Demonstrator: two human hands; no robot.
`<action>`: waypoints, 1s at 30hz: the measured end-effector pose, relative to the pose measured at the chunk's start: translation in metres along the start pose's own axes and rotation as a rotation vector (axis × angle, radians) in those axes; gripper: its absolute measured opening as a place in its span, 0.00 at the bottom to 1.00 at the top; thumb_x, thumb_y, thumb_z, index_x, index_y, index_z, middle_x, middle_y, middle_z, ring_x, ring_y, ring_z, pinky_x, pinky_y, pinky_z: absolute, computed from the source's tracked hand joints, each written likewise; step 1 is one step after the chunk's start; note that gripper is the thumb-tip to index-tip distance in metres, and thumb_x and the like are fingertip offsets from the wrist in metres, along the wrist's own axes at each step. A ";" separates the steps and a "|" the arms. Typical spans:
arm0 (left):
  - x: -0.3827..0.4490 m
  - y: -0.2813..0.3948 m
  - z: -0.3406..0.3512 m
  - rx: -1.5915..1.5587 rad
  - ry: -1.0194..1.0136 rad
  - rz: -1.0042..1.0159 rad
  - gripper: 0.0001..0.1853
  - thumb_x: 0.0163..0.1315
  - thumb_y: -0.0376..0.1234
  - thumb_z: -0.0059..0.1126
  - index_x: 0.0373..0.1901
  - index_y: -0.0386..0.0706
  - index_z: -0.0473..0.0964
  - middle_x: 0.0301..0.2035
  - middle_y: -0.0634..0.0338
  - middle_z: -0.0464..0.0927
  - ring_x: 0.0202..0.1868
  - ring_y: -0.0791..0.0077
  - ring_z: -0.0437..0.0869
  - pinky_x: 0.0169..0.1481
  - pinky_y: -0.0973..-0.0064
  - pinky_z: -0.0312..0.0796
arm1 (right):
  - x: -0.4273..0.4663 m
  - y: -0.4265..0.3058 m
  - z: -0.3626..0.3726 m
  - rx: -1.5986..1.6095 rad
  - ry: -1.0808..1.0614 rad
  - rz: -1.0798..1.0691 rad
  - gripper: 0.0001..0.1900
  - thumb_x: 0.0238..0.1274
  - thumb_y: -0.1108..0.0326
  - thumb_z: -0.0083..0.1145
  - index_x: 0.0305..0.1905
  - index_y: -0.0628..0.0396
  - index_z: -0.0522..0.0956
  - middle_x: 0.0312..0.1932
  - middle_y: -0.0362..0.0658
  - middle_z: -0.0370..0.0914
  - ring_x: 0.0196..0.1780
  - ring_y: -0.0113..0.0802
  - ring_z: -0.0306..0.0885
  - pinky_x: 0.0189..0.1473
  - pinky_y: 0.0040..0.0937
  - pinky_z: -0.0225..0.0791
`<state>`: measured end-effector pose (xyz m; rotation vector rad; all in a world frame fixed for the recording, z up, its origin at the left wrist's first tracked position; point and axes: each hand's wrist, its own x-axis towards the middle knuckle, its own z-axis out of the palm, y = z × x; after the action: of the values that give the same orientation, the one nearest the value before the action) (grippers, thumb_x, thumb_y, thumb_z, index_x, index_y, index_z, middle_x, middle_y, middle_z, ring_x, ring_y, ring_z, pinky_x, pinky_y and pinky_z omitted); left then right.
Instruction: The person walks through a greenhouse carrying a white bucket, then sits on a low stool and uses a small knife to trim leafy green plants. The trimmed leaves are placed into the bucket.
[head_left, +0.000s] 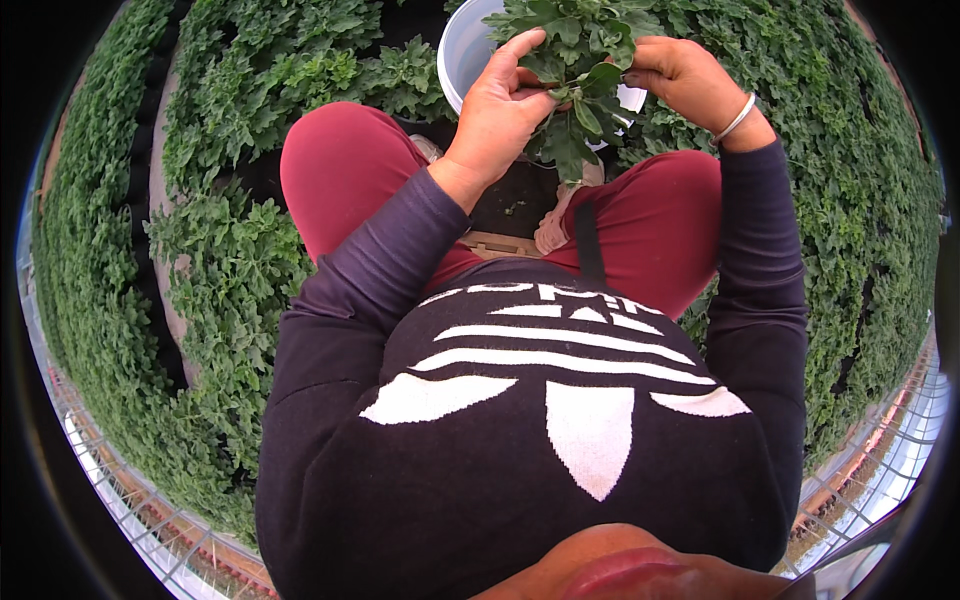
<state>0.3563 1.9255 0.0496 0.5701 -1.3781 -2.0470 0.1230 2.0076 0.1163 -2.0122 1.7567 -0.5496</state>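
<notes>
My left hand grips a leafy green plant by its stems, thumb and index finger around the lower part. The leaves are lobed, like those of a chrysanthemum. On its other side my right hand, with a pale bracelet at the wrist, has thumb and fingers pinched at the plant's edge; what lies between the fingertips is partly hidden by leaves. Behind and below the plant stands a white plastic bucket, its inside mostly covered by foliage and hands.
Dense rows of similar leafy plants grow on both sides, some in dark pots. My bent knees flank the bucket. Between my feet is dark ground, with a wooden piece under me. Wire mesh curves along the rim.
</notes>
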 end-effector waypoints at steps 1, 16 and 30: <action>0.000 0.001 0.000 0.015 -0.001 -0.008 0.35 0.63 0.21 0.58 0.71 0.39 0.58 0.49 0.50 0.78 0.49 0.69 0.84 0.56 0.74 0.77 | 0.000 0.001 0.001 0.030 -0.001 -0.006 0.11 0.60 0.68 0.62 0.48 0.51 0.83 0.38 0.45 0.82 0.41 0.46 0.80 0.43 0.37 0.73; 0.000 0.000 0.002 0.079 0.029 -0.034 0.33 0.64 0.21 0.56 0.72 0.37 0.58 0.50 0.50 0.79 0.50 0.69 0.83 0.59 0.74 0.75 | 0.001 0.007 0.005 0.461 -0.216 0.312 0.09 0.66 0.67 0.59 0.45 0.59 0.84 0.23 0.37 0.77 0.27 0.24 0.72 0.31 0.27 0.67; -0.008 0.021 -0.016 0.320 0.008 0.008 0.30 0.62 0.24 0.59 0.68 0.42 0.66 0.54 0.55 0.74 0.44 0.72 0.84 0.52 0.75 0.78 | -0.069 0.019 -0.003 0.437 0.094 0.618 0.11 0.68 0.70 0.57 0.51 0.58 0.83 0.24 0.31 0.73 0.27 0.17 0.67 0.28 0.20 0.60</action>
<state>0.3773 1.9144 0.0630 0.7040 -1.7134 -1.8259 0.0969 2.0735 0.1065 -1.0934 1.9709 -0.7387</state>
